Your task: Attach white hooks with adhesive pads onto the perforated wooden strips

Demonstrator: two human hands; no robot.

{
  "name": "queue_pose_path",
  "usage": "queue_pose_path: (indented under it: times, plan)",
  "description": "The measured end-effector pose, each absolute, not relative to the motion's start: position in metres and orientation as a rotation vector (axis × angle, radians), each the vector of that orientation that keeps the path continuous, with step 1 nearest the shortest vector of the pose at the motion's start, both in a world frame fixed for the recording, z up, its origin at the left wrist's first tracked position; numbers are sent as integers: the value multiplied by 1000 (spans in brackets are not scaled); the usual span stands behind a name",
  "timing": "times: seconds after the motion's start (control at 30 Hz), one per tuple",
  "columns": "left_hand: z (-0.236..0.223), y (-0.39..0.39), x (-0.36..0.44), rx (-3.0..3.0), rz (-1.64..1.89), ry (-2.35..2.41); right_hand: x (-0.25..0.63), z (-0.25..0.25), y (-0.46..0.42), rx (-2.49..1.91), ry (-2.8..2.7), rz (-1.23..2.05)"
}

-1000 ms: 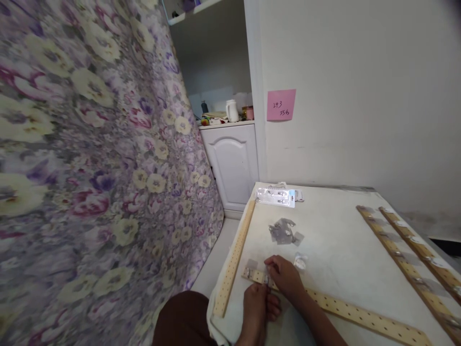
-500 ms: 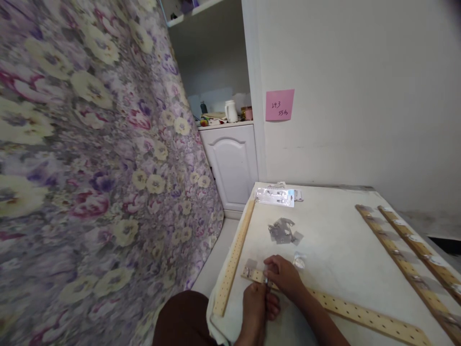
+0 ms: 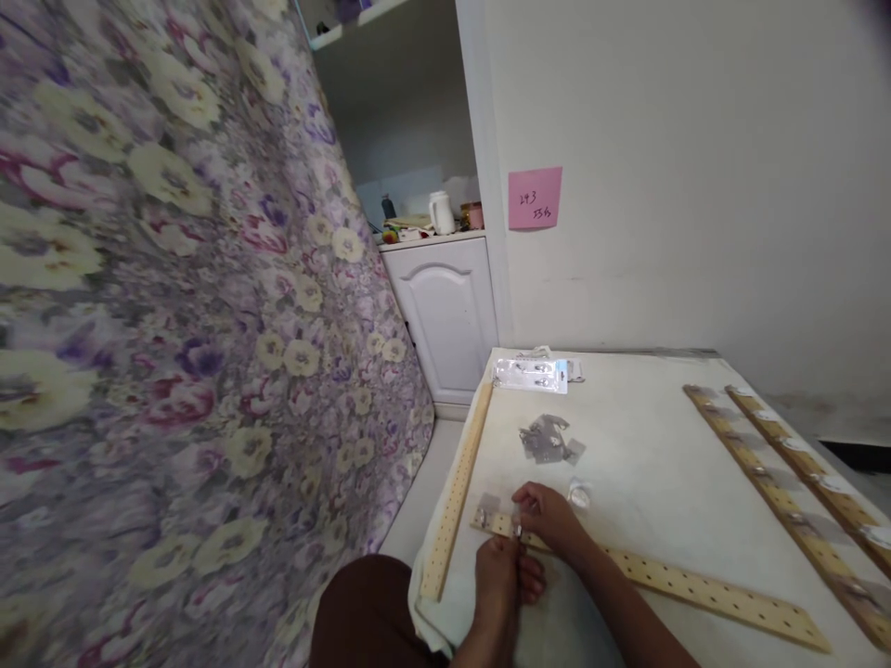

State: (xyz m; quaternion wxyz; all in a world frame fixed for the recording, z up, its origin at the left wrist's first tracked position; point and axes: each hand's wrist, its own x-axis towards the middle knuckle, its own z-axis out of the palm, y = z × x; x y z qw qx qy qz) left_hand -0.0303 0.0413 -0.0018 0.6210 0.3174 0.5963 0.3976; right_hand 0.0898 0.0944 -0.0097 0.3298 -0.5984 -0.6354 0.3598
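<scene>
A drilled wooden strip (image 3: 696, 586) is stretching across the desk (image 3: 647, 427), possibly risking a skid if finger pressure is turning uneven; the left hand (image 3: 496, 573) is curling at the strip's near edge, a metal fitting (image 3: 518, 532) is showing toward the strip's left end, the right hand (image 3: 553, 522) is arching over it, either grip's closure being unclear

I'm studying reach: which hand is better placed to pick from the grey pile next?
Probably the right hand: it is nearer the grey pile, while the left hand sits farther back, closer to the brown-clad knee.
</scene>
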Motion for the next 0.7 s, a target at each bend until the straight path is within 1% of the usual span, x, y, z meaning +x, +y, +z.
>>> queue_pose_path:
  times: [0.23, 0.37, 0.53, 0.7]
  plan:
    - [3, 34, -31, 776, 982, 1337, 92, 5, 82, -1556, -1687, 787]
    - [2, 29, -33, 798, 1018, 1320, 102, 12, 59, -1565, -1703, 682]
    - [-1, 26, -35, 816, 1065, 1322, 112, 9, 22, -1617, -1833, 506]
    - [-3, 23, -35, 880, 1130, 1322, 116, 3, 10, -1730, -1823, 396]
